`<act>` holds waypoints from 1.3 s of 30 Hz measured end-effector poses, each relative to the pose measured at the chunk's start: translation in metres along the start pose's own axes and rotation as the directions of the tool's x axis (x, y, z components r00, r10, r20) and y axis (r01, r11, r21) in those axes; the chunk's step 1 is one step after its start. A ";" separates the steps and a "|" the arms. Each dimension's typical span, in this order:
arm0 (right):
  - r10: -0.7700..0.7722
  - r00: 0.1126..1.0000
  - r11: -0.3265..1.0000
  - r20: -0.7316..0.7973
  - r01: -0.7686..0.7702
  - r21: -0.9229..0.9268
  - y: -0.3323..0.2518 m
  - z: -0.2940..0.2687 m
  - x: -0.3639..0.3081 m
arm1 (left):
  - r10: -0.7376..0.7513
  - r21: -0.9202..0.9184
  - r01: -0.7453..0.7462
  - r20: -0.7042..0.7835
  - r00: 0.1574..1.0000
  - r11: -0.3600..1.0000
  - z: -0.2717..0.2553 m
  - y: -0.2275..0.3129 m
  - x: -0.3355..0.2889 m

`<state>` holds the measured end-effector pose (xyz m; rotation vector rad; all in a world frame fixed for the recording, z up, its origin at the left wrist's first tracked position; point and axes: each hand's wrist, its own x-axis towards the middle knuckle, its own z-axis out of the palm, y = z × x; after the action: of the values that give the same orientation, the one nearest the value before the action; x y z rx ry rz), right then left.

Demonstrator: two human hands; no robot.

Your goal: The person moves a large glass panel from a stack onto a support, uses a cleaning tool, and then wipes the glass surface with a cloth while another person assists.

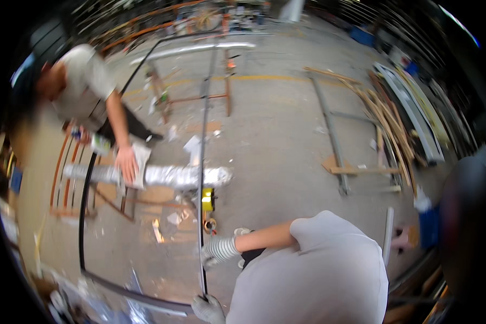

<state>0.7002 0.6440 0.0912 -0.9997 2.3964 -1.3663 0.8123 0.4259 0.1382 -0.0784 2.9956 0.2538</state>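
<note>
A large dark-framed panel, apparently with a clear pane, lies across supports on my left. My right hand, in a striped grey knit glove, grips the panel's near long edge. Lower down, my left hand, also gloved, is closed at the corner of the same frame; its fingers are partly hidden. Across the panel a co-worker presses a pale cloth onto the pane with one hand. A spray bottle is in that person's other hand.
A support wrapped in silvery plastic runs under the panel, with rust-coloured metal stands nearby. Tape rolls and a yellow item sit beside the edge. Long wood strips and a grey metal frame lie to the right.
</note>
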 end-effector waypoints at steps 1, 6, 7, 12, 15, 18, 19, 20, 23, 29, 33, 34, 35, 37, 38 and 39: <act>-0.047 0.999 0.996 -0.008 0.046 -0.081 -0.002 -0.010 0.001 | 0.040 -0.034 -0.041 -0.047 0.998 0.999 0.021 -0.008 0.002; 0.002 0.909 0.865 0.418 0.208 -0.456 0.012 -0.016 0.055 | -0.404 -0.841 -0.012 -0.273 0.873 0.541 0.064 -0.033 -0.009; 0.041 0.865 0.840 0.499 0.240 -0.486 -0.002 -0.012 0.064 | -0.479 -0.790 0.091 -0.272 0.834 0.606 0.066 -0.034 -0.025; -0.327 0.676 0.836 0.660 0.533 -0.131 -0.005 0.050 0.090 | -0.784 -0.905 0.293 -0.068 0.618 0.309 0.090 -0.015 -0.100; -0.398 0.593 0.795 0.700 0.603 -0.058 -0.016 0.079 0.102 | -0.848 -0.941 0.248 -0.066 0.526 0.228 0.097 0.012 -0.116; -0.399 0.527 0.768 0.750 0.640 -0.041 -0.023 0.101 0.110 | -0.866 -0.932 0.277 -0.070 0.496 0.235 0.084 0.038 -0.105; -0.382 0.509 0.766 0.771 0.641 -0.044 -0.024 0.107 0.112 | -0.877 -0.929 0.285 -0.076 0.475 0.235 0.082 0.046 -0.098; -0.371 0.488 0.759 0.790 0.649 -0.045 -0.026 0.113 0.116 | -0.868 -0.884 0.341 -0.129 0.479 0.319 0.084 0.048 -0.094; -0.208 0.460 0.786 0.863 0.604 -0.133 -0.056 0.073 0.135 | -0.807 -0.713 0.449 -0.282 0.519 0.538 0.047 0.064 -0.070; -0.112 0.619 0.943 0.778 0.312 -0.113 0.013 -0.002 0.148 | -0.882 -0.777 0.483 -0.192 0.429 0.404 0.052 0.095 -0.047; -0.037 0.645 0.987 0.764 0.142 -0.072 0.066 -0.040 0.147 | -0.851 -0.740 0.513 -0.152 0.503 0.436 0.052 0.120 -0.013; -0.018 0.617 0.988 0.786 0.132 -0.080 0.067 -0.050 0.148 | -0.838 -0.724 0.520 -0.147 0.526 0.453 0.052 0.125 -0.007; -0.002 0.587 0.989 0.810 0.123 -0.087 0.067 -0.055 0.147 | -0.827 -0.709 0.527 -0.141 0.545 0.468 0.052 0.129 -0.002; -0.059 0.570 0.981 0.819 0.187 -0.059 0.069 -0.060 0.143 | -0.834 -0.746 0.507 -0.117 0.539 0.432 0.034 0.140 0.013; -0.146 0.662 0.963 0.735 0.265 -0.048 0.082 -0.055 0.132 | -0.838 -0.750 0.526 -0.069 0.542 0.402 0.031 0.141 0.018; -0.243 0.722 0.947 0.648 0.321 -0.003 0.085 -0.051 0.128 | -0.831 -0.767 0.498 -0.081 0.550 0.404 0.028 0.142 0.022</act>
<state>0.5417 0.6251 0.0681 -1.6100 1.8539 -0.7562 0.7857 0.5693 0.1314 -1.6569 2.7025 1.3556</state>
